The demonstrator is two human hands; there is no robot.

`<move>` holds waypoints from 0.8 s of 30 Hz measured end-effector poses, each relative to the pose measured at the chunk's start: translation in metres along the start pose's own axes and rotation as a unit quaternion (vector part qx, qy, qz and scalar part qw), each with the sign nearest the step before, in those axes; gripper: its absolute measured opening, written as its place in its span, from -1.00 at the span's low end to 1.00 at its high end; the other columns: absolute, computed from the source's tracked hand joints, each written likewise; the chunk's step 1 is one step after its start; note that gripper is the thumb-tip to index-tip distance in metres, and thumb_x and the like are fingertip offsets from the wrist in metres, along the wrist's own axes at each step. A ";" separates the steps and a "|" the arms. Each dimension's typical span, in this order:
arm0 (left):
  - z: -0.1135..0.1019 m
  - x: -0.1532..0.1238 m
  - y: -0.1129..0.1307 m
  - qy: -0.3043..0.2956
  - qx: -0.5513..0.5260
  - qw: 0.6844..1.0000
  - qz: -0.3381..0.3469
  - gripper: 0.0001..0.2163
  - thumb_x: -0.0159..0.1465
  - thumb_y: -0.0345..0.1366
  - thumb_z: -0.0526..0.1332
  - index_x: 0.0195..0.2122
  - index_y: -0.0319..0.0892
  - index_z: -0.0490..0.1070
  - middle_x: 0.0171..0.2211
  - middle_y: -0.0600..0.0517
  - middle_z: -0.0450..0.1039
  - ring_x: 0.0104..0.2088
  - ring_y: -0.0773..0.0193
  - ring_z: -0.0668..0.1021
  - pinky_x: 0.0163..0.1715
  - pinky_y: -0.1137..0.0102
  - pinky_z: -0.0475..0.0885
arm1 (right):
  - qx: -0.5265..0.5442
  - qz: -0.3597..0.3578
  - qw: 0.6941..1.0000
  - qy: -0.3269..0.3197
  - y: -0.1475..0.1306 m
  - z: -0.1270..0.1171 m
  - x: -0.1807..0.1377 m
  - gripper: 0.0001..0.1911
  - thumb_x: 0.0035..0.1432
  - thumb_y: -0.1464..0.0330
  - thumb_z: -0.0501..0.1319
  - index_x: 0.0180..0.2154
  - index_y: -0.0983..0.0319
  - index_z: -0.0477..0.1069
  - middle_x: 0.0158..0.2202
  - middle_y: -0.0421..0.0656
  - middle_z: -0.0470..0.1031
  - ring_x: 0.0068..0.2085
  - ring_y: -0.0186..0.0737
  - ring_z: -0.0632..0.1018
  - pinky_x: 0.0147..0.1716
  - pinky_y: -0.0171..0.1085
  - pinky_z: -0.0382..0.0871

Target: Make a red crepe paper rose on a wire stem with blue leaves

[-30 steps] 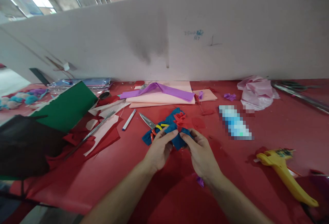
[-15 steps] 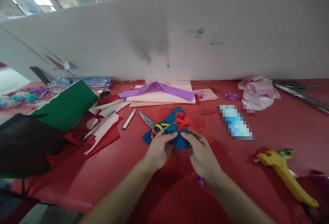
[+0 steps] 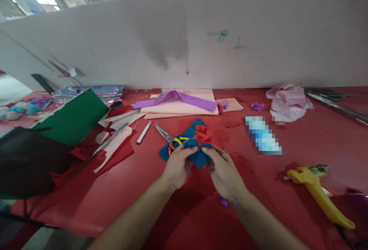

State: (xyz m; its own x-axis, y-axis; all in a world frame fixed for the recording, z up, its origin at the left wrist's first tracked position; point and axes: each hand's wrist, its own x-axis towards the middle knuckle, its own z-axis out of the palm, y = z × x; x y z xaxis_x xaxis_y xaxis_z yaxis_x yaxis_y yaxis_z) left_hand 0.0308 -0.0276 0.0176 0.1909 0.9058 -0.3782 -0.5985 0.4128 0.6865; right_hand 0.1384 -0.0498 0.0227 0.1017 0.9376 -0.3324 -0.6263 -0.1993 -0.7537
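Note:
Between my two hands is a piece of blue crepe paper, pinched at its left and right edges. My left hand grips the left side with thumb on top; my right hand grips the right side the same way. The fingers under the paper are partly hidden. Just beyond it a red crepe paper flower touches the blue paper. Behind my left hand, scissors with yellow and orange handles lie over another blue crepe piece.
A yellow glue gun lies at the right. A marker rests left of the scissors. Purple strips lie on peach paper at the back. Green board and red scraps are at left; a white partition stands behind.
Almost nothing differs. The whole view has shifted very slightly, while both hands keep the same pinch on the blue crepe paper.

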 end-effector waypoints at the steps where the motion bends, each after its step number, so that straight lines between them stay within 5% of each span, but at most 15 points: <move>1: 0.000 0.000 0.000 0.000 0.001 1.000 0.002 -0.91 -0.04 -0.44 0.35 -0.48 -0.18 0.48 -0.48 0.12 0.49 -0.45 0.39 0.48 -0.30 0.45 0.38 | -0.002 -0.002 1.000 0.001 0.000 0.000 0.000 -0.91 -0.16 0.36 0.37 -0.47 0.16 0.53 -0.45 -0.25 0.56 -0.41 -0.29 0.50 -0.38 -0.32 0.36; 24: 0.002 -0.003 -0.004 0.010 0.021 1.000 0.014 -0.92 -0.01 -0.42 0.34 -0.50 -0.13 0.48 -0.46 0.11 0.48 -0.41 0.34 0.47 -0.27 0.42 0.36 | -0.021 -0.007 1.000 0.013 0.006 -0.003 0.001 -0.94 -0.12 0.34 0.35 -0.48 0.07 0.52 -0.38 -0.20 0.59 -0.28 -0.10 0.56 -0.20 -0.10 0.41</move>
State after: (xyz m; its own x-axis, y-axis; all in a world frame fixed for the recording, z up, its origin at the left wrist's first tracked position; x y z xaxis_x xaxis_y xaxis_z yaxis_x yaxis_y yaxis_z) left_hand 0.0339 -0.0313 0.0170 0.1590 0.9151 -0.3706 -0.5698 0.3916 0.7225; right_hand 0.1374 -0.0511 0.0163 0.1294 0.9330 -0.3358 -0.5919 -0.1990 -0.7811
